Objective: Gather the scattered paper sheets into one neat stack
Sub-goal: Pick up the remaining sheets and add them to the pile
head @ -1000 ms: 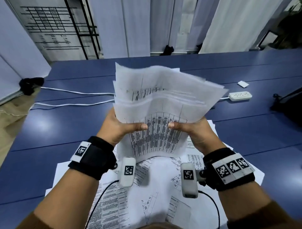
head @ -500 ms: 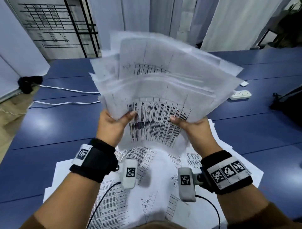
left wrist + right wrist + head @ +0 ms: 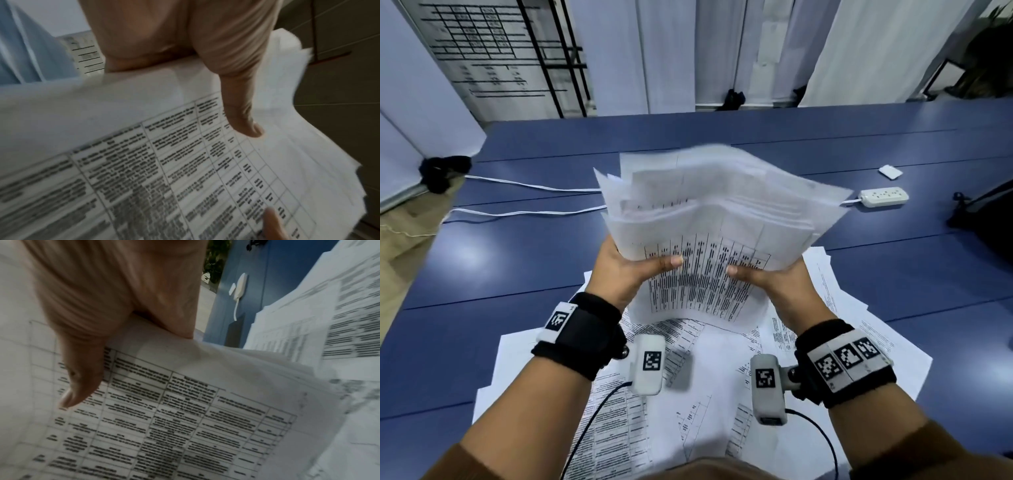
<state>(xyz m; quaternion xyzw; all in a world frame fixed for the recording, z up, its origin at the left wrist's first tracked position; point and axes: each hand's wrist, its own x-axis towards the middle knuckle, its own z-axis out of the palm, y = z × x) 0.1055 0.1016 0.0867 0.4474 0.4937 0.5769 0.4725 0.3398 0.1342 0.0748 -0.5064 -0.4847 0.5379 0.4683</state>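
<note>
Both hands hold a fanned bundle of printed paper sheets [image 3: 709,219] above the blue table [image 3: 517,260]. My left hand [image 3: 626,270] grips the bundle's left side, thumb on top of the front sheet [image 3: 185,162]. My right hand [image 3: 774,281] grips the right side the same way, thumb on the printed table [image 3: 164,418]. The sheets are uneven, their top edges splayed and blurred. More sheets [image 3: 709,394] lie scattered on the table beneath my wrists.
A white power strip [image 3: 883,198] and a small white card [image 3: 890,172] lie at the far right. Two white cables [image 3: 524,213] run across the table's left. A dark bag [image 3: 983,219] sits at the right edge.
The bundle, raised high half a second ago, has come back down toward the table. Both hands kept their grip on it.
</note>
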